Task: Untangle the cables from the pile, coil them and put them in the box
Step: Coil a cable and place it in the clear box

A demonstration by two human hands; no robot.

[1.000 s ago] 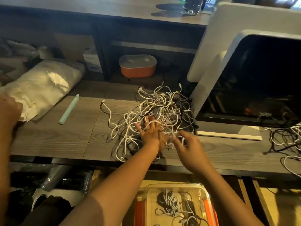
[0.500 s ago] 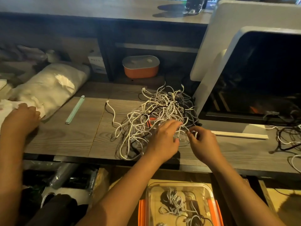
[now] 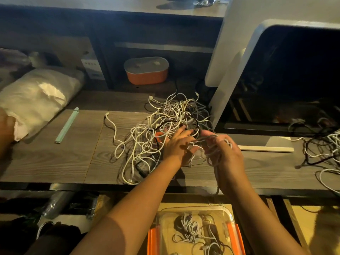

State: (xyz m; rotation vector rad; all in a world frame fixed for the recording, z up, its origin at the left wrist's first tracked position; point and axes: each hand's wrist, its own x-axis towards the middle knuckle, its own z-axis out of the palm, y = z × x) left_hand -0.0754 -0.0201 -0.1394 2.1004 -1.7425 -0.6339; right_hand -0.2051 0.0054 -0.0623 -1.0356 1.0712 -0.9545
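Right hand [image 3: 226, 153] now grips a grey cable [image 3: 211, 160], looped round its fingers and lifted off the pile [image 3: 165, 122] on the desk [image 3: 55, 162]. Left hand [image 3: 176, 144] stays in the tangle, grip unclear. One strand nearly free; coiling is probably next, with the box [image 3: 161, 227] below.

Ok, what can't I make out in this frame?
- Head view: left hand fingertips buried in the cable pile; grip unclear.
- Right hand covers most of the grey cable it holds; ends untraceable.
- Box: near end cut off by bottom edge.
- Second pile: cut off at right edge.
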